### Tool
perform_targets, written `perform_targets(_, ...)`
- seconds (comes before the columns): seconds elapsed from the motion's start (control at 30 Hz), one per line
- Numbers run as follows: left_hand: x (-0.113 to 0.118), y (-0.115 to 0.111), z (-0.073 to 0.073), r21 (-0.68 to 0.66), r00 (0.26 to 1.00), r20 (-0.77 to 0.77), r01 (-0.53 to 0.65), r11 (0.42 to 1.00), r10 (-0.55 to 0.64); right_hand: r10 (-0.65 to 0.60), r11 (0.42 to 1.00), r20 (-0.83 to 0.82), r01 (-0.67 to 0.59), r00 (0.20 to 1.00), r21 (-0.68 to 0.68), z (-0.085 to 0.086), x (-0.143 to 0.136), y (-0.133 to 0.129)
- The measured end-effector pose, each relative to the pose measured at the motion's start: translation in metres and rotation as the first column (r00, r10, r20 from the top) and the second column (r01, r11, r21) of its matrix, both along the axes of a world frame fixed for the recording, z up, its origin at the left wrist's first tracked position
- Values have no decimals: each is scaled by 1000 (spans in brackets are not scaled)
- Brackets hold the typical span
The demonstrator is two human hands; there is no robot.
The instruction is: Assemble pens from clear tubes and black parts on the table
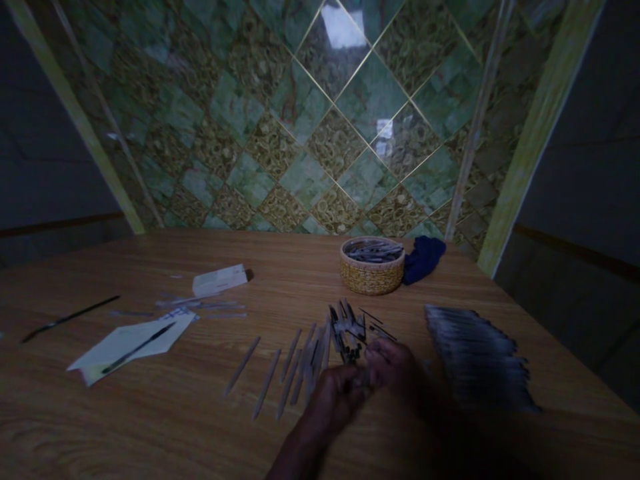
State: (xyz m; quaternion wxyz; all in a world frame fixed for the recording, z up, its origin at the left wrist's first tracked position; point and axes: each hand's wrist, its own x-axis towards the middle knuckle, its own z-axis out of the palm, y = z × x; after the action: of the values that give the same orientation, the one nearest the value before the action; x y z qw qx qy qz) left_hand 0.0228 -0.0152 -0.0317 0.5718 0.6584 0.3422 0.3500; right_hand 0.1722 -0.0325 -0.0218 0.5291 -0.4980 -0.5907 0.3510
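Left hand (336, 395) and right hand (393, 363) holding fingers curled, close together; what they are pinching, cannot tell; black parts (351, 353) lying just beyond both; pale tubes (267, 385) lying left on worktop (150, 433), nearer left hand, far ends slanting rightward.

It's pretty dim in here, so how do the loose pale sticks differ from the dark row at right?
The pale sticks look greyish; the dark row looks much darker. The pale sticks lie loosely spread, several with gaps between; the dark row is packed close. The pale sticks lie by the left hand; the dark row lies right of the right hand. Both rest on the wooden table.
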Motion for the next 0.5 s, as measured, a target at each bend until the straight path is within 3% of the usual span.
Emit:
perform_targets(0.1, -4, 5, -1, -11, 999, -29, -44, 999, 44, 3, 996, -181, -20, 984, -92, -5, 5, 7)
perform_targets(0.27, -14, 17, 5, -101, 986, 23, -161, 982, 164, -125, 985, -256, 90, 959, -144, -7, 20, 17)
perform_targets(0.37, -19, 23, 8, -149, 954, 77, -276, 949, 290, -178, 978, -128, 161, 976, -133, -15, 33, 21)
perform_targets(0.5, -23, 27, 11, -77, 925, 56, -371, 926, 375, -133, 987, 257, 151, 957, -49, -26, 43, 23)
